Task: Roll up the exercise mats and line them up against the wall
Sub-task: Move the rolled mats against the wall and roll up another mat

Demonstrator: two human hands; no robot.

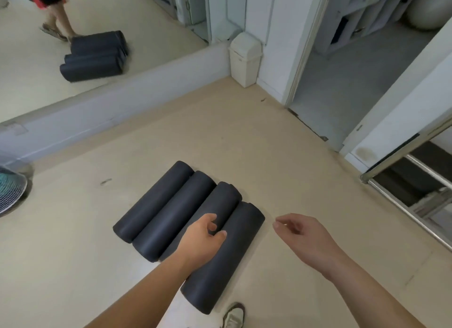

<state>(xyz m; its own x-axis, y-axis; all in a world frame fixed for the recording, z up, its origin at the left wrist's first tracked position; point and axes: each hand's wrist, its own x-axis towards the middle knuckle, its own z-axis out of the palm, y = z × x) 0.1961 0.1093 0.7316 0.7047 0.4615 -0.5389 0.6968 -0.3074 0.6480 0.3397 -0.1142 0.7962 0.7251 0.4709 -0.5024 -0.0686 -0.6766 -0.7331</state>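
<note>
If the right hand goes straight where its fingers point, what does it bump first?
Likely the rightmost rolled mat, near its far end, though the right hand may be higher and pass over.

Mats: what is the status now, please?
Left hand loosely curled over the mats, right hand open, empty. Four rolled, side by side, short of the wall. White bin in the corner.

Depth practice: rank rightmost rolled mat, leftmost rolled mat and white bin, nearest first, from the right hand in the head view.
1. rightmost rolled mat, beside the right hand.
2. leftmost rolled mat, row's far side.
3. white bin, room corner.
</note>
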